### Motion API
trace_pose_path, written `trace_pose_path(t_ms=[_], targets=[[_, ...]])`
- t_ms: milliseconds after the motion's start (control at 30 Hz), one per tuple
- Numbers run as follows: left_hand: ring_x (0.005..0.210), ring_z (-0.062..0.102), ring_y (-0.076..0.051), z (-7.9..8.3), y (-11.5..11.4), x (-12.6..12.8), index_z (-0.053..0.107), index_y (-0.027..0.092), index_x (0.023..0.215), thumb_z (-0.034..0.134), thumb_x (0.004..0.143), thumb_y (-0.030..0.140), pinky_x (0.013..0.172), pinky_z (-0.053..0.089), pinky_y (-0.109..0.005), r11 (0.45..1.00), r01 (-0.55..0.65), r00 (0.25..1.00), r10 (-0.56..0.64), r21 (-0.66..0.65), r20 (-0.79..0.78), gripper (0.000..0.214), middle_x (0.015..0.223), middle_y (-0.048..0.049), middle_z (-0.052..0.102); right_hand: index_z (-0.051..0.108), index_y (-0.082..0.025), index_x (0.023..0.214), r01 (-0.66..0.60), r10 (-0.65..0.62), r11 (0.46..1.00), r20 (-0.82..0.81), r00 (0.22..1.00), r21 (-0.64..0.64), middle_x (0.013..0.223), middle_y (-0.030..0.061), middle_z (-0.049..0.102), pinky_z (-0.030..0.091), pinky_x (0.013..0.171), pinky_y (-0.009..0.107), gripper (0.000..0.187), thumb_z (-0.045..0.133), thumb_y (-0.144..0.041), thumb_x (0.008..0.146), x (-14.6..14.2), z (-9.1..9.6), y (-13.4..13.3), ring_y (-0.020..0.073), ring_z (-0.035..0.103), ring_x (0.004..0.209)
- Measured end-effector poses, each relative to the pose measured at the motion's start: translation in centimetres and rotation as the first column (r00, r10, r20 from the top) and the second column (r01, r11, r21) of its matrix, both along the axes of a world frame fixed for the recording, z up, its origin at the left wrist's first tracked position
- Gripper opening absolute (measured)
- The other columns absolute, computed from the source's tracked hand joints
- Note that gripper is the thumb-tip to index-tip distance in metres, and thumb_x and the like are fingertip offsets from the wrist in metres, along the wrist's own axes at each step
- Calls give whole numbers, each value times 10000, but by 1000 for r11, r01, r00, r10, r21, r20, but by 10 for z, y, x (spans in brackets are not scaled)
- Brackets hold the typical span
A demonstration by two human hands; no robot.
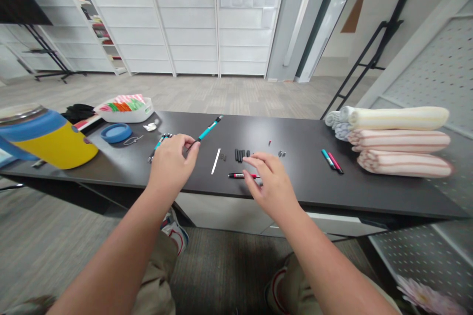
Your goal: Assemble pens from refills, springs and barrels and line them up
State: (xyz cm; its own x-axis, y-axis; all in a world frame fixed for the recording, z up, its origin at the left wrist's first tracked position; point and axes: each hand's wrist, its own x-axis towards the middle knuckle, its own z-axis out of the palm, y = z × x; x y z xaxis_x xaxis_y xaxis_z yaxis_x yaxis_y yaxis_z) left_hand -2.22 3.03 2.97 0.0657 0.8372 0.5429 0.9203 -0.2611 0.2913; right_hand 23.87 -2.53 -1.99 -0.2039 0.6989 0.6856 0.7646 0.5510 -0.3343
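In my left hand (172,160) a teal pen (209,129) with black ends is pinched between thumb and fingers, its far end pointing up and right. More teal pens (159,142) lie partly behind that hand. My right hand (271,182) hovers with thumb and fingers apart over a red and black pen (236,175), whose right end it partly hides. Just beyond its fingertips stands a row of short black cylinders (239,154), perhaps pen grips. Thin white sticks (216,161), like refills, lie between my hands beside small dark bits (223,157).
On the dark table (295,140) lie a teal pen cap (327,159) and a pink one (335,162), left of rolled towels (402,140). A big yellow-blue tumbler (48,138), blue lid (116,132) and white basket (125,114) occupy the left. Tiny pieces (282,153) lie beyond my right hand.
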Motion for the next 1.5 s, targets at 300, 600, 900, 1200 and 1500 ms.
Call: trace_pose_path(t_ms=[300,600,900,1200,1500], targets=[[779,624,-160,-6,-20,29,749,202,968,738,929,419,725,481,-282,807,579,758,-480,-116,442,222,870,-27,714,293,-246,1602,55,-55,996,-14,998,66,1410,187,586,478,1068,570,639,578,-315,1035,4,1,-5,351,559,1295],[862,641,-174,-18,-19,35,746,190,937,790,894,381,780,511,-294,734,679,466,-435,3,770,200,930,-53,698,685,-251,1095,-94,25,956,-243,970,-277,956,54,721,506,784,334,284,455,-416,1098,5,15,-9,213,675,822],[857,666,-180,-23,-34,57,693,183,1054,544,1054,459,820,563,-336,639,769,398,-455,-19,796,313,1002,-73,713,620,-237,985,-271,67,873,-451,890,-405,793,10,676,414,671,286,364,372,-467,1118,-38,9,-24,174,620,702],[899,634,-242,-41,-21,31,623,175,1181,404,1088,210,811,500,-375,836,545,787,-538,-68,-303,240,979,-80,682,523,-228,702,-18,-139,897,-319,937,-442,593,-11,554,286,584,293,596,280,-592,1106,-20,23,-12,157,521,576],[809,629,-239,-46,-20,13,619,182,1057,470,1099,341,687,432,-350,857,514,725,-458,-40,-515,222,861,-51,653,601,-222,586,29,-108,792,-94,990,-610,554,9,610,296,584,309,596,425,-506,1080,-42,24,10,159,536,548]])
